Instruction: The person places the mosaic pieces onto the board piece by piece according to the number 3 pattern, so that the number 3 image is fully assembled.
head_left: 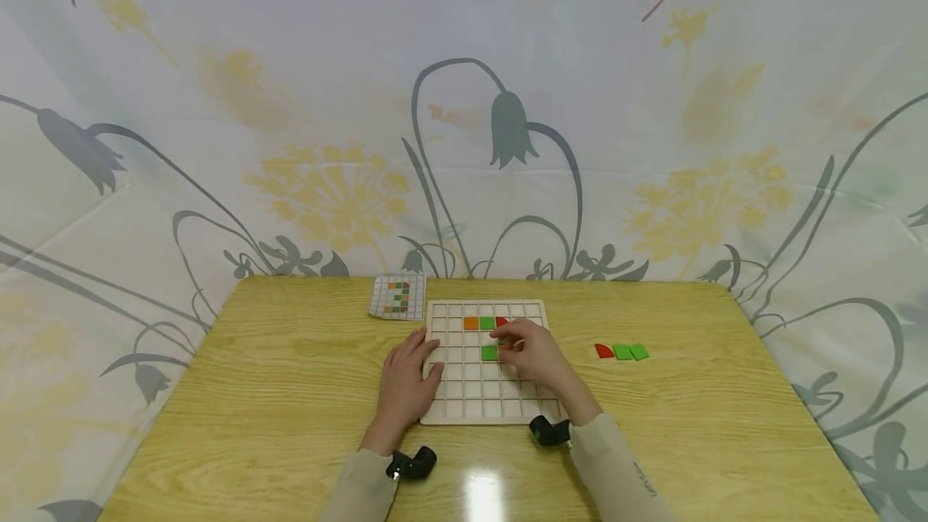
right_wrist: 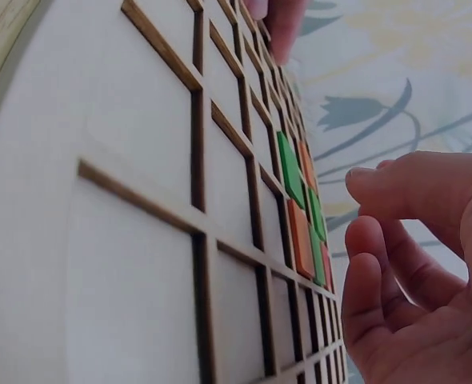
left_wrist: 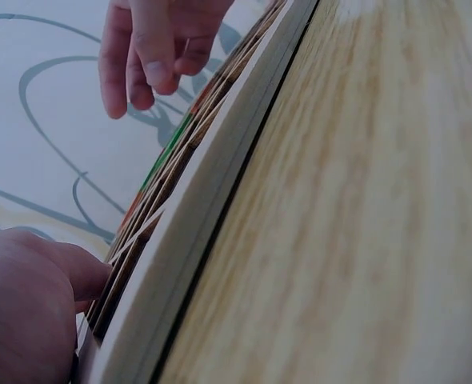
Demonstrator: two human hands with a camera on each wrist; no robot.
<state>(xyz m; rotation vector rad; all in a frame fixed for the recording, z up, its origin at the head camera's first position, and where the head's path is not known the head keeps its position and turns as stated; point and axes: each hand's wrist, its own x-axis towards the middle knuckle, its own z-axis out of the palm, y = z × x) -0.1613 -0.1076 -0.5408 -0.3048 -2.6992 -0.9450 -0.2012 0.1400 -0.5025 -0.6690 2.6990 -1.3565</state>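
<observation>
A pale gridded board point(head_left: 453, 405) lies on the table with tiles set in its upper cells. My left hand point(head_left: 408, 381) rests on the board's left edge, thumb and fingers over the rim. Above the tiles is my right hand point(head_left: 535, 353), its fingers loosely bent and nothing visible between them in the right wrist view. Near its fingertips, an orange tile point(right_wrist: 300, 238) sits beside a green tile point(right_wrist: 290, 170). The row behind holds another orange tile point(head_left: 471, 323), a green tile point(head_left: 487, 323) and a red tile point(head_left: 501, 321), partly covered by the fingers in the head view.
Right of the board lie a loose red quarter-round tile point(head_left: 604, 351) and two green tiles point(head_left: 623, 352) on the wooden table point(head_left: 696, 425). A paper card point(head_left: 377, 296) with a coloured grid pattern lies behind the board's left corner. Patterned cloth point(head_left: 348, 103) hangs behind the table.
</observation>
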